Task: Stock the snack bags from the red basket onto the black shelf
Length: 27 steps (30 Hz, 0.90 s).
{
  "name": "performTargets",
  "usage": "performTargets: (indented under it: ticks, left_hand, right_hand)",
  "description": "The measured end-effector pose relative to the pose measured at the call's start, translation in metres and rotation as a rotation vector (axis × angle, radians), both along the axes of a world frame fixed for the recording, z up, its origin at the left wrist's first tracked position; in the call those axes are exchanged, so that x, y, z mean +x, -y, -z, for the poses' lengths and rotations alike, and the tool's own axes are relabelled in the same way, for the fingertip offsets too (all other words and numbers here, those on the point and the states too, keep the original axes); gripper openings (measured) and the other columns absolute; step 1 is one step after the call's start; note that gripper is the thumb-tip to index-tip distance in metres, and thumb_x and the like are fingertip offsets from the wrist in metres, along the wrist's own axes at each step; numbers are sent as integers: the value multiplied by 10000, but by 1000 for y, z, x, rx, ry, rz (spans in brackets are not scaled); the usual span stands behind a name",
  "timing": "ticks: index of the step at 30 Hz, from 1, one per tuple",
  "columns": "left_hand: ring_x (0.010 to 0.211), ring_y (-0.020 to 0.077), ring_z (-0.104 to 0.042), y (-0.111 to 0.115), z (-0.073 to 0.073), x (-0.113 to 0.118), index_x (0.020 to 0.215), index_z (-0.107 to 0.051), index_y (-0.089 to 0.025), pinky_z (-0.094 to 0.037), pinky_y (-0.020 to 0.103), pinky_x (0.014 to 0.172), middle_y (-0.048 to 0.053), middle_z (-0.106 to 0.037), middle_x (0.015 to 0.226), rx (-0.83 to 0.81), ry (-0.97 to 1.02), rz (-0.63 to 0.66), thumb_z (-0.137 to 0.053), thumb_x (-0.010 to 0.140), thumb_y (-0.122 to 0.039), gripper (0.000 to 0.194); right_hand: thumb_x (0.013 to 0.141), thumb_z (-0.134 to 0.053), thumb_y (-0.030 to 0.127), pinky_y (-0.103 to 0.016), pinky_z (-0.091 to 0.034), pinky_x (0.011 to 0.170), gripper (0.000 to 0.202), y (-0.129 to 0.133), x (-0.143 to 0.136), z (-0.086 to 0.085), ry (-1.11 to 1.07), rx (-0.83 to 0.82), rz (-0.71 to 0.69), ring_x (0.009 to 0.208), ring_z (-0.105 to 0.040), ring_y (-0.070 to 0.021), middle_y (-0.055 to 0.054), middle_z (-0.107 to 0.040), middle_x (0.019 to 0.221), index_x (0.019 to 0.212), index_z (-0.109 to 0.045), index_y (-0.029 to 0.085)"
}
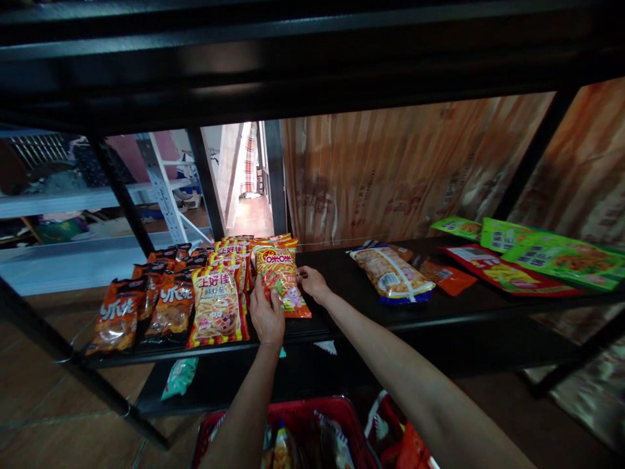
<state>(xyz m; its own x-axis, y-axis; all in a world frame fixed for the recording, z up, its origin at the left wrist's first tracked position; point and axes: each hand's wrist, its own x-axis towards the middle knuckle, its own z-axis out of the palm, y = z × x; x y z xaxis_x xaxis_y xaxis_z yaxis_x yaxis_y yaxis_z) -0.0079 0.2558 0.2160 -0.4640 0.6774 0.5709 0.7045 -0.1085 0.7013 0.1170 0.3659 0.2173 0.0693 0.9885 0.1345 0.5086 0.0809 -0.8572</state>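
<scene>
A red and yellow snack bag [277, 260] stands upright on the black shelf, held between my two hands. My left hand [267, 316] lies against its lower left front, thumb and fingers around that side. At its right edge, my right hand [312, 284] has bent fingers closed on the bag's side; the fingertips are partly hidden. Just left of it, yellow and red prawn cracker bags [219, 306] stand in rows, with more behind the front one. Further left are orange and black snack bags [168, 303], also in rows.
To the right lie a clear-fronted blue-edged snack bag [390, 272], an orange packet [448, 278], a red packet [508, 268] and green packets [561, 257]. A red basket [336, 405] with packets is below. A teal packet [180, 378] lies on the lower shelf. Another black shelf [312, 71] hangs overhead.
</scene>
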Motion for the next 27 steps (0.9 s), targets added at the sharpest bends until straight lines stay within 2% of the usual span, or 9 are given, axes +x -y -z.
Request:
performTargets:
  ticks: [5,11,17,20,27]
  left_hand:
    - [1075,238,-536,0,0,0,1350,-400,-144,-438,367,921,157,-546,1164,41,12,-1,-363,903,-346,492]
    - [1045,263,-549,-1,-1,2,1353,-392,-109,-457,391,885,171,-547,1128,-38,-11,-19,-377,894,-350,520]
    - [1151,278,-509,-1,-1,2,1354,-376,-106,-432,398,937,179,-519,1266,-65,-19,-34,-398,873,-364,546]
    - [1228,288,-453,-4,-12,1,1340,-385,-61,-374,395,1007,195,-479,1339,-99,-25,-52,-390,870,-387,572]
    - [1309,263,-375,-25,-55,3,1369,-328,-71,-303,364,1061,185,-387,1425,-341,157,-7,-325,867,-496,658]
  right_hand:
    - [718,-627,179,-304,-462,753,192,5,-1,-4,30,16,10,814,-636,-194,-40,-688,832,904,-661,213]
    - [860,-433,276,-317,-415,916,291,25,-2,-11,83,256,26,1048,-567,-195,-67,-639,1104,1093,-596,210]
    - [885,-363,403,-339,-402,943,400,28,0,-16,14,127,64,1085,-557,-214,-80,-613,1179,1168,-565,205]
    - [895,-321,445,-337,-389,959,438,27,3,-20,22,98,68,1109,-545,-213,-75,-606,1195,1173,-561,206]
    - [882,-295,536,-359,-365,997,502,20,5,-18,-93,143,19,1134,-533,-225,-70,-608,1209,1146,-584,222]
